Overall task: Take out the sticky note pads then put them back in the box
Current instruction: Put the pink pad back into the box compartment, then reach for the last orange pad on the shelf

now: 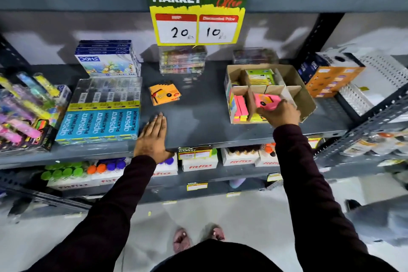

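Observation:
A cardboard box (305, 97) with dividers stands on the grey shelf (198, 117) at the right. It holds green sticky note pads (260, 77) at the back and pink and yellow strips (239, 108) at the front left. My right hand (279, 113) grips a pink sticky note pad (265, 100) just over the box's front compartments. A small stack of orange sticky note pads (164, 94) lies on the shelf left of the box. My left hand (152, 137) rests flat on the shelf's front edge, fingers together, holding nothing.
Blue Apsara pencil boxes (99, 125) and a Doms box (107, 59) sit to the left, clear pen cases (182, 60) at the back, an orange carton (331, 77) to the right. A price sign (196, 13) hangs above. A lower shelf holds Fitfizz boxes (199, 162).

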`<state>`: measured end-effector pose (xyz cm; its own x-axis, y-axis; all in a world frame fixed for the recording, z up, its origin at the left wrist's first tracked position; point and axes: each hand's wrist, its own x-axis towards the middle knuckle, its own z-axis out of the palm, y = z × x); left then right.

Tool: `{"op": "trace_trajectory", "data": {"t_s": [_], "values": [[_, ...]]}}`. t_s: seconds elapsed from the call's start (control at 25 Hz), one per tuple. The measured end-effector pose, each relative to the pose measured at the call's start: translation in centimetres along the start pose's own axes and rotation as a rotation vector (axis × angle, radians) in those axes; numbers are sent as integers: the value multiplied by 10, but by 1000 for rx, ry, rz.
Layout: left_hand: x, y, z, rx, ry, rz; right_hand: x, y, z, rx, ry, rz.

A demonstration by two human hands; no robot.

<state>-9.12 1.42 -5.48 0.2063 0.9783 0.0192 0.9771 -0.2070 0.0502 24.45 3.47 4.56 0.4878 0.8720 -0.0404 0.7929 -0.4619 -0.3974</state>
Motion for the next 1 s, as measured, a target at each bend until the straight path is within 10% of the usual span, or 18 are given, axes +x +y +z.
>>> {"op": "trace_trajectory", "data": {"t_s": [0.6, 1.0], "values": [[-2, 1, -2, 80, -23, -11, 9, 8, 44, -118, -146, -19], [-2, 1, -6, -11, -28, 0, -26, -72, 3, -252, -140, -413]]}}
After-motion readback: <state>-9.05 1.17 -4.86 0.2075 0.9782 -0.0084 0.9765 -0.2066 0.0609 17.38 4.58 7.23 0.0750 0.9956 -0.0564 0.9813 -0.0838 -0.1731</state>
